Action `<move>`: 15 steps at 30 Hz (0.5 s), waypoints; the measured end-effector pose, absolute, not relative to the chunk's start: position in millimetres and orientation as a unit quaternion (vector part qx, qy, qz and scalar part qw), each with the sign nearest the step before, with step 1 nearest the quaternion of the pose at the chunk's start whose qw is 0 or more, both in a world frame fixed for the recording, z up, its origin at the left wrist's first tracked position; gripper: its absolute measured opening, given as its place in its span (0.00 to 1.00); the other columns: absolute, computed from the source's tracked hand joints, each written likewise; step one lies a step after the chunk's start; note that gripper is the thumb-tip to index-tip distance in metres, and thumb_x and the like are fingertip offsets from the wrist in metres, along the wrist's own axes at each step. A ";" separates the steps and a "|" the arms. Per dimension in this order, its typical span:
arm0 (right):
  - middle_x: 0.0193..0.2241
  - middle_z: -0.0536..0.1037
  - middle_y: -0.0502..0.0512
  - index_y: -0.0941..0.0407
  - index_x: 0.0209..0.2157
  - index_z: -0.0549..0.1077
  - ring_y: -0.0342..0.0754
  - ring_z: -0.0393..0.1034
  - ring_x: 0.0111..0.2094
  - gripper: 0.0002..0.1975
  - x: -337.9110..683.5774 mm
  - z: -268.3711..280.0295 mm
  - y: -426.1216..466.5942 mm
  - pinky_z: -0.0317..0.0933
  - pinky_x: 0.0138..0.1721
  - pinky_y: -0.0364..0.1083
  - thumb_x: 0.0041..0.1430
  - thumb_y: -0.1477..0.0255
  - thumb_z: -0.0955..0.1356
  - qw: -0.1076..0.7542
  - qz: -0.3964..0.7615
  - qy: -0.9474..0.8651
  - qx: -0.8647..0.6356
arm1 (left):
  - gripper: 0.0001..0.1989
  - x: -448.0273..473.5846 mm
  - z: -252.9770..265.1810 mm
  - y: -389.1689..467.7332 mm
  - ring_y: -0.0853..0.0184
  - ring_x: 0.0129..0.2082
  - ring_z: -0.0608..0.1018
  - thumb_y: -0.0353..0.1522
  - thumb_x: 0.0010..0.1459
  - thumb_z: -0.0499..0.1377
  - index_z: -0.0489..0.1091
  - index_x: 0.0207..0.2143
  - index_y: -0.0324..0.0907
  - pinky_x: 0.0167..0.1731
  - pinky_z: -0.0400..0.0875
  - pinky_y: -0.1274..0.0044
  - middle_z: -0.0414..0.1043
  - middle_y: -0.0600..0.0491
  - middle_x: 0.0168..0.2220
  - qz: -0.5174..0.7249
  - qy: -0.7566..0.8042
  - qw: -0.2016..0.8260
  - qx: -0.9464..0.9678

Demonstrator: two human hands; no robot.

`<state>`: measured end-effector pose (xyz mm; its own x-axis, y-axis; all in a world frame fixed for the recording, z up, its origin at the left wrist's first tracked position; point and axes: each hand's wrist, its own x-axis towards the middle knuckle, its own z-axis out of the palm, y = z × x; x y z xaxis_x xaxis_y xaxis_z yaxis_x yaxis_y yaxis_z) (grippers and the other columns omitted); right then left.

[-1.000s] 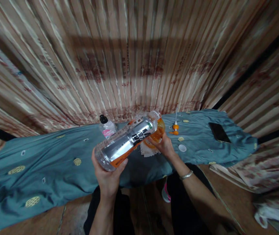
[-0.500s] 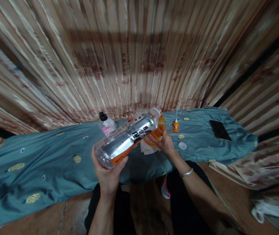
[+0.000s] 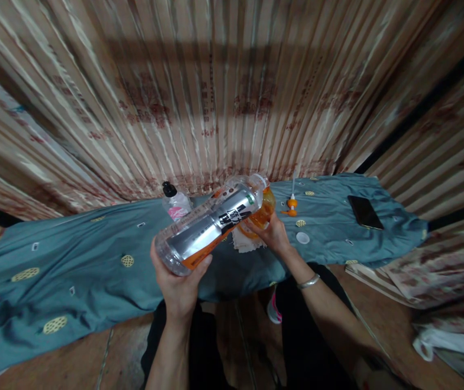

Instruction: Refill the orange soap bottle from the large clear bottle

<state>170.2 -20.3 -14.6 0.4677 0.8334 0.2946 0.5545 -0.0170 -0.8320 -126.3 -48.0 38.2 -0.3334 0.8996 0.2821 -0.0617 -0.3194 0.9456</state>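
Observation:
My left hand is wrapped round the base of a large clear plastic bottle with a silver and orange label. The bottle is tilted, its neck up and to the right, over an orange bottle. My right hand grips the orange bottle, which stands partly hidden behind the clear one. Whether liquid passes between them I cannot make out. Beneath the orange bottle lies a pale cloth. An orange pump head with a clear tube lies to its right, and a round white cap is nearer me.
A clear bottle with a black top stands at the back left of the teal cloth-covered table. A black phone lies at the right. Patterned curtains hang behind the table and at both sides.
The whole view has shifted slightly. Both hands keep their grips, and the clear bottle stays tilted against the orange bottle, with little other visible change.

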 end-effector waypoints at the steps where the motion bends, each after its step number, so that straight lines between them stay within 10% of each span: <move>1: 0.56 0.95 0.71 0.53 0.65 0.81 0.77 0.95 0.58 0.45 170.1 -13.9 -20.5 0.90 0.56 0.67 0.56 0.42 0.86 0.496 0.142 -0.495 -0.699 | 0.62 -125.8 39.0 -48.2 0.41 0.68 0.88 0.50 0.39 0.92 0.72 0.72 0.47 0.75 0.83 0.46 0.83 0.38 0.69 0.677 0.460 0.357 0.450; 15: 0.54 0.96 0.68 0.53 0.67 0.80 0.76 0.95 0.57 0.44 171.0 -13.0 -20.9 0.90 0.57 0.66 0.57 0.46 0.87 0.497 0.147 -0.500 -0.693 | 0.61 -124.1 45.1 -46.8 0.40 0.72 0.85 0.46 0.36 0.93 0.72 0.71 0.47 0.82 0.74 0.45 0.82 0.40 0.68 0.686 0.458 0.367 0.431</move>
<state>171.0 -20.9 -13.0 0.4562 0.8402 0.2932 0.5468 -0.0047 -0.8372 -124.1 -46.8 45.1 -0.3604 0.8973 0.2547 -0.1080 -0.3113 0.9441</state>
